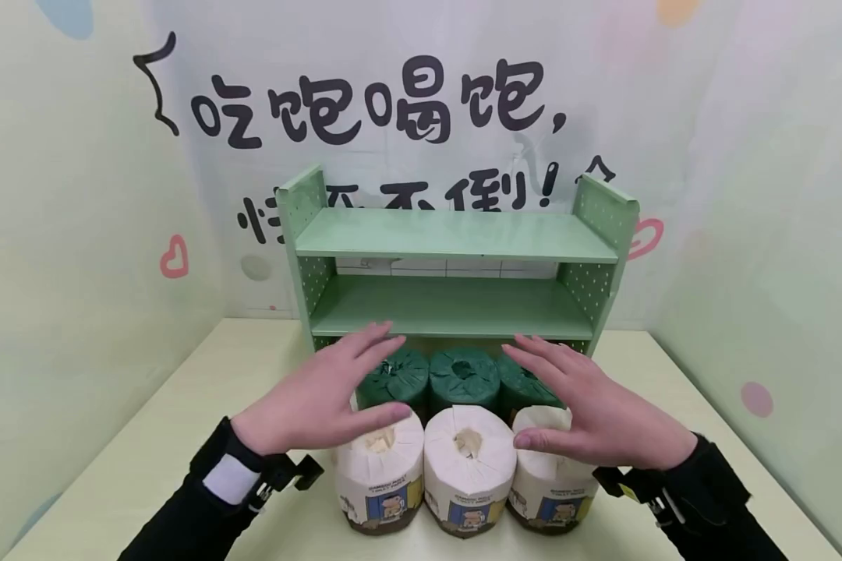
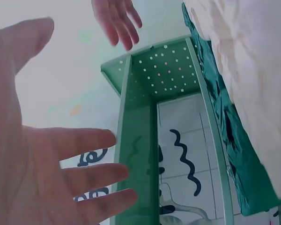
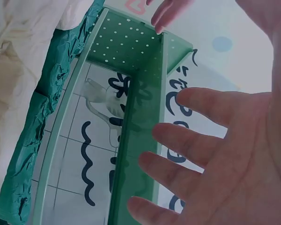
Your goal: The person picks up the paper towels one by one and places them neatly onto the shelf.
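Both hands hover over two rows of wrapped toilet paper rolls. My left hand [image 1: 326, 389] has its fingers stretched forward over the left rolls and holds nothing. Opposite it, my right hand [image 1: 589, 397] spreads its fingers above the right rolls, also with nothing in it. In the front row stand a left white roll [image 1: 382, 475], a middle white roll [image 1: 470, 467] and a right white roll [image 1: 554, 483]. Behind them are a left green roll [image 1: 400, 378], a middle green roll [image 1: 465, 380] and a right green roll [image 1: 526, 389], the outer ones partly hidden by my fingers.
A green shelf [image 1: 456, 234] with dotted side panels stands at the back of the table [image 1: 267, 405], just behind the green rolls. Printed wall sheets [image 1: 77, 234] enclose the table at the back and both sides. Each wrist wears a camera on a black band.
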Action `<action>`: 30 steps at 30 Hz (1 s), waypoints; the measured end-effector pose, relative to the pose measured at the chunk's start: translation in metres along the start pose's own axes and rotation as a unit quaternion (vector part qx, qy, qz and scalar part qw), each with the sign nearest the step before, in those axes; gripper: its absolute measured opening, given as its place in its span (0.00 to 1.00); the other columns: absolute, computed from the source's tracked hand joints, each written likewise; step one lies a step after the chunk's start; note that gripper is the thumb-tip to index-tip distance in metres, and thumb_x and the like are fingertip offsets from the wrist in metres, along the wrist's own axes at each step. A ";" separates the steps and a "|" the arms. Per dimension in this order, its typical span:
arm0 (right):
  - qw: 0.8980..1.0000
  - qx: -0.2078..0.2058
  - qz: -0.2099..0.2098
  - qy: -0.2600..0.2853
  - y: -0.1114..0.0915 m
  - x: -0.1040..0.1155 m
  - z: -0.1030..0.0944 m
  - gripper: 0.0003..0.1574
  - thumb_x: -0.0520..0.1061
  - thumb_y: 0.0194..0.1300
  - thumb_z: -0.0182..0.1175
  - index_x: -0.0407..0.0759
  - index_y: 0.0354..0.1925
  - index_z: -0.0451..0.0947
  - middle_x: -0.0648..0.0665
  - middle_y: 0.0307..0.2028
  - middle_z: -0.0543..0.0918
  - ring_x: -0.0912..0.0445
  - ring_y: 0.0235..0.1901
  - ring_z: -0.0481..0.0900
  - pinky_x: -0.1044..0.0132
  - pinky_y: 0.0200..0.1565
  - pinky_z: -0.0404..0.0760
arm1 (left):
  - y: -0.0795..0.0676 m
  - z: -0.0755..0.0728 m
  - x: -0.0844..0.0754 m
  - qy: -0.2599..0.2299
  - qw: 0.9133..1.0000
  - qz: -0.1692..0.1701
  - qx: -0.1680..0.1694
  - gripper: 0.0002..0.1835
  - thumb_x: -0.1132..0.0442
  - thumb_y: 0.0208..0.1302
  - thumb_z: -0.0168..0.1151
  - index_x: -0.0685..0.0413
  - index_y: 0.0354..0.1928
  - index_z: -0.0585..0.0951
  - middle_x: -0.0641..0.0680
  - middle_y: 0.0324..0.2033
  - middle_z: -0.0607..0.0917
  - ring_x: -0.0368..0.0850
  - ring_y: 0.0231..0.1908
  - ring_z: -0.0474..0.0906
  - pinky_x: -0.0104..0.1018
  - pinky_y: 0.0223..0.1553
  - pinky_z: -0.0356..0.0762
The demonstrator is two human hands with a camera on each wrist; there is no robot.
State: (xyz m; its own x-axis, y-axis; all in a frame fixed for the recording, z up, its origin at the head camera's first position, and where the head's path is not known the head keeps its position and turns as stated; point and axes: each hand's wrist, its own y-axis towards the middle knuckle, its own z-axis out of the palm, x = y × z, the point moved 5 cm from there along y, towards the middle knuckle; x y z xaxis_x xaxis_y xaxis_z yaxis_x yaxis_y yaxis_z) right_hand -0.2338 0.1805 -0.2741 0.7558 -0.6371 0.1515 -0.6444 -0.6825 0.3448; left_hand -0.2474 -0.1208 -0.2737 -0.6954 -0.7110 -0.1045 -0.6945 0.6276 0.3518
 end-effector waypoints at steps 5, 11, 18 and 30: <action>1.000 -0.005 0.008 0.001 -0.002 -0.004 0.000 0.56 0.73 0.62 0.61 0.55 0.77 0.50 0.50 0.73 0.51 0.53 0.69 0.50 0.43 0.60 0.69 | 0.001 -0.005 0.023 -0.027 0.998 -0.031 -0.057 0.43 0.30 0.69 0.49 0.50 0.75 0.60 0.51 0.73 0.55 0.50 0.68 0.54 0.58 0.62 0.65; 1.000 -0.012 0.019 0.008 -0.004 -0.009 -0.004 0.54 0.72 0.63 0.61 0.60 0.76 0.50 0.50 0.72 0.55 0.55 0.67 0.54 0.45 0.59 0.72 | 0.000 -0.014 0.053 -0.048 0.988 -0.073 -0.129 0.38 0.37 0.70 0.55 0.51 0.72 0.64 0.54 0.70 0.60 0.53 0.63 0.63 0.59 0.55 0.74; 0.999 -0.010 0.024 0.019 -0.005 -0.010 -0.005 0.53 0.70 0.63 0.62 0.61 0.76 0.49 0.51 0.72 0.55 0.56 0.67 0.55 0.46 0.58 0.73 | -0.005 -0.017 0.083 -0.071 0.976 -0.105 -0.177 0.33 0.45 0.71 0.58 0.56 0.69 0.67 0.57 0.65 0.66 0.53 0.61 0.65 0.58 0.56 0.72; 0.997 -0.010 0.066 0.038 -0.019 -0.022 0.000 0.53 0.69 0.64 0.63 0.62 0.76 0.48 0.53 0.72 0.54 0.56 0.66 0.57 0.46 0.56 0.75 | -0.010 -0.010 0.130 -0.154 0.928 -0.159 -0.300 0.31 0.58 0.68 0.63 0.66 0.66 0.65 0.64 0.55 0.66 0.57 0.52 0.70 0.57 0.47 0.77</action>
State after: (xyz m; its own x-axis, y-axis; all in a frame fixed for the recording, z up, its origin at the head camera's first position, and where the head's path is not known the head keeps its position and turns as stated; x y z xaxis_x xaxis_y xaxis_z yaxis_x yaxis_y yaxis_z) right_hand -0.2378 0.2077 -0.2841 0.6717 -0.6912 0.2666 -0.7369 -0.5864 0.3362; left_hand -0.3290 -0.2233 -0.2817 -0.5568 -0.6482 -0.5194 -0.7103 0.0474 0.7024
